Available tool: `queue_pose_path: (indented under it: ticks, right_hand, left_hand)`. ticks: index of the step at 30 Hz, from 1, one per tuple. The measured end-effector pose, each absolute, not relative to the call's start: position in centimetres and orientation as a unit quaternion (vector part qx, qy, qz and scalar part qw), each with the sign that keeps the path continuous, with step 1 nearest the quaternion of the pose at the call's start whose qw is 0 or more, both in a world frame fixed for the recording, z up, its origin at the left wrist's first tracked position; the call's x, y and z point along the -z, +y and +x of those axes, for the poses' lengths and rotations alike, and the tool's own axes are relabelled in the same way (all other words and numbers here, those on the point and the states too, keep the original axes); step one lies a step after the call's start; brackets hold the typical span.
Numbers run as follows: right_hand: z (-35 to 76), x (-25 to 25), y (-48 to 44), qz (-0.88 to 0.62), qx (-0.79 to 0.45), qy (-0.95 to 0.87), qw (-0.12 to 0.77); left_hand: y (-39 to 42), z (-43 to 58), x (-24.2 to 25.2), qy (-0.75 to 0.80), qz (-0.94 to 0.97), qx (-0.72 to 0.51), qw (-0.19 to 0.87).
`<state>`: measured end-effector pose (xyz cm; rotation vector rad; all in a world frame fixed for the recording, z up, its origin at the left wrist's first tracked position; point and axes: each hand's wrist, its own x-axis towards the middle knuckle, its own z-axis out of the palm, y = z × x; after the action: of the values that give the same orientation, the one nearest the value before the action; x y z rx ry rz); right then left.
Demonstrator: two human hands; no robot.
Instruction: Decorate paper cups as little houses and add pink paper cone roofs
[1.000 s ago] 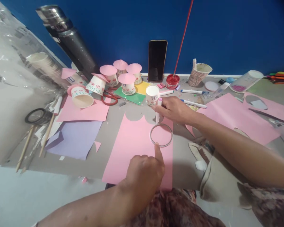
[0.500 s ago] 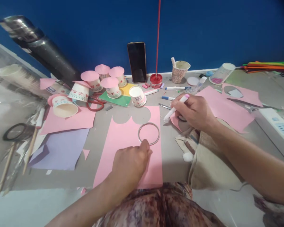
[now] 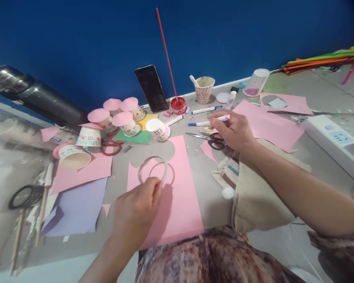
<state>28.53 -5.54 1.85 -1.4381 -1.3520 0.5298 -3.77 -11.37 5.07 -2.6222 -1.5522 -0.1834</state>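
My left hand (image 3: 138,204) pinches a thin round ring (image 3: 166,167) by its near edge, tilted up off the pink paper (image 3: 179,196). The sheet's far edge has curved cut-outs. Beside the ring a darker circle shows on the paper; whether it is a drawn line or a shadow I cannot tell. My right hand (image 3: 236,129) is closed around a white marker (image 3: 220,119) with a pink end. Under that hand lie scissors (image 3: 199,136) with black handles, next to a pink offcut (image 3: 208,150).
Decorated paper cups (image 3: 129,127) with pink roofs cluster at the back left, near a black flask (image 3: 44,98). A phone (image 3: 152,88) leans on the blue wall beside a red paint pot (image 3: 178,105). A cloth bag (image 3: 259,188) and a power strip (image 3: 333,137) lie right.
My left hand has lifted the ring off the pink paper and moved left. My right hand still holds the marker, now turned flatter. The view has tilted and shifted.
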Motion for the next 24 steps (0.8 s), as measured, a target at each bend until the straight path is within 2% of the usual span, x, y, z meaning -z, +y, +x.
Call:
queue_pose_path:
  ticks: [2,5,9,17,20,24]
  right_hand:
    - [28.7,-1.6,-5.3,-0.602,-0.184,-0.593,0.502]
    - [29.1,-1.0,-4.9,-0.601,-0.106,-0.651,0.451]
    - [29.4,-0.2,-4.5,-0.604,-0.072,-0.687,0.398]
    - [30.4,0.4,-3.8,-0.655,-0.102,-0.631,0.402]
    - [31.0,0.4,-3.2,-0.677,-0.115,-0.610,0.395]
    - [31.5,0.5,-2.7,-0.698,-0.108,-0.594,0.386]
  left_hand:
    - [-11.3,-6.3,-5.3,-0.538,-0.833,0.083,0.096]
    - [-10.9,-9.5,-4.7,-0.607,-0.780,0.053,0.144]
    - [-10.3,-11.4,-3.3,-0.682,-0.722,-0.009,0.119]
    - [-7.9,-11.2,-2.0,-0.701,-0.707,-0.035,0.088]
    - [-7.1,-10.9,-2.8,-0.715,-0.697,-0.043,0.036]
    - [-8.1,-10.5,-4.6,-0.732,-0.672,-0.034,-0.107]
